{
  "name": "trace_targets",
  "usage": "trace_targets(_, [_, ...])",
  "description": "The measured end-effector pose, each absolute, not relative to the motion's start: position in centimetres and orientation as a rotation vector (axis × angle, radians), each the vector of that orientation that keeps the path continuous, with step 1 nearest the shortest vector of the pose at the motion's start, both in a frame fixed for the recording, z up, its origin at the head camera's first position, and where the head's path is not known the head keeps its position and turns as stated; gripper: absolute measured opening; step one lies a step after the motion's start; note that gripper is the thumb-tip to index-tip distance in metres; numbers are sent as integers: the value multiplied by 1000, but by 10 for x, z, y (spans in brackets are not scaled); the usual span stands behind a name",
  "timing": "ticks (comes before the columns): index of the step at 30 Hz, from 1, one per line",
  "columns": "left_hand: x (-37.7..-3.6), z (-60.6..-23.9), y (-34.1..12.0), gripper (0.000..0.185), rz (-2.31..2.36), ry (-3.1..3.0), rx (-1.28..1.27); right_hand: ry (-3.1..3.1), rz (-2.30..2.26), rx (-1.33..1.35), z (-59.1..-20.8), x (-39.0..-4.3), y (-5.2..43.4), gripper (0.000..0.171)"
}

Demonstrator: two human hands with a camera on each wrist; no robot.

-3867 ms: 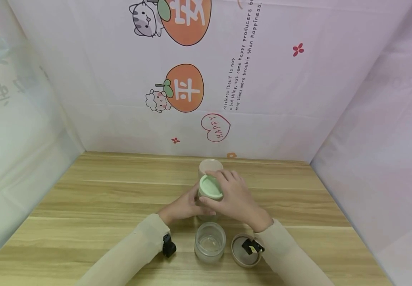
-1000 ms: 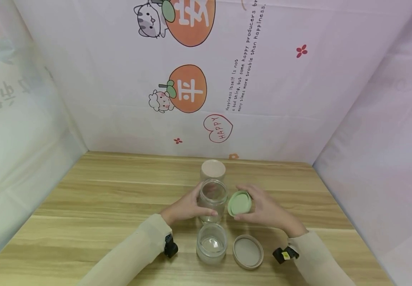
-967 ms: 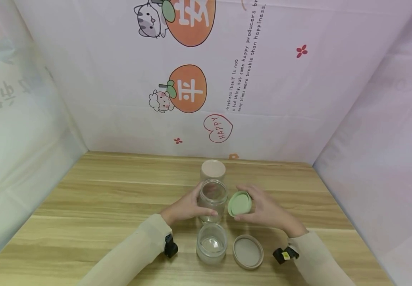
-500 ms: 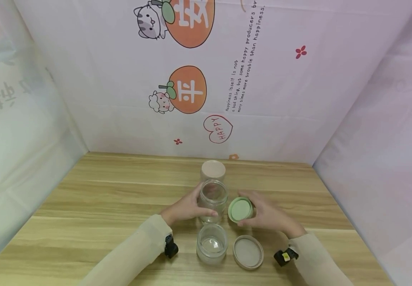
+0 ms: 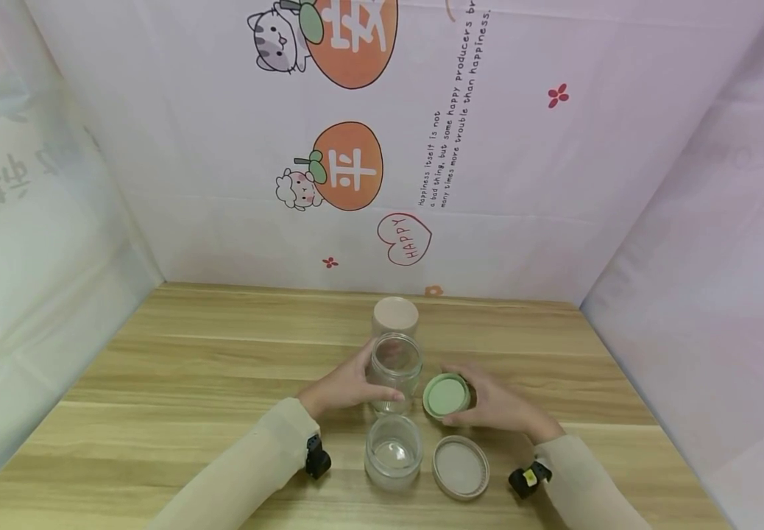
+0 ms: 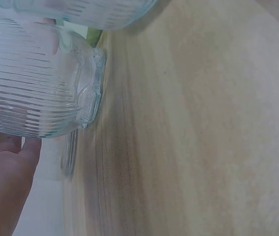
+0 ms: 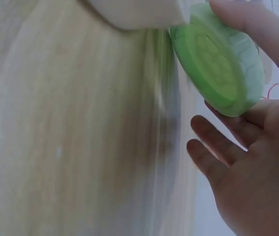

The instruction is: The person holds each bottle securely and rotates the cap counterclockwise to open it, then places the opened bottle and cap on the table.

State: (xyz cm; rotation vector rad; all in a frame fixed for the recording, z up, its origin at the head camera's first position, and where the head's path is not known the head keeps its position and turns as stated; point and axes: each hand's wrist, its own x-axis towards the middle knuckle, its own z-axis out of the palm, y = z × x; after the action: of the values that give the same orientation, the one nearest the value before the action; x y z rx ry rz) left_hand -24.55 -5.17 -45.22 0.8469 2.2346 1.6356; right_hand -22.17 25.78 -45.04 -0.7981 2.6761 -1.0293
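Observation:
My left hand (image 5: 341,384) grips an uncovered glass jar (image 5: 397,362) in the middle of the table, thumb across its near side. In the left wrist view the jar's ribbed wall (image 6: 31,86) shows close up, with fingers beneath. Just right of the jar, my right hand (image 5: 500,401) holds a pale green lid (image 5: 447,396) by its edge between thumb and fingers, inner side up. From the right wrist, the green lid (image 7: 215,64) appears tilted, its lower edge close to the tabletop; the other fingers extend below it.
Nearer me stands a second uncovered glass jar (image 5: 393,453). Beside it on the right lies a beige lid (image 5: 460,467), inner side up. Behind the gripped jar is a jar with a pinkish-beige lid (image 5: 395,313). A printed cloth (image 5: 488,243) borders the wooden table (image 5: 223,353).
The right hand has taken the green lid off the jar, carried it right, turned it inner side up and lowered it toward the table. The left hand has stayed on the jar.

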Motion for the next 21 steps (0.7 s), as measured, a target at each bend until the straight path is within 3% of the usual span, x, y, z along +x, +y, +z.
trace_targets(21, [-244, -450, -52, 99, 1633, 2238, 825, 2614, -925, -912, -456, -224, 263, 88])
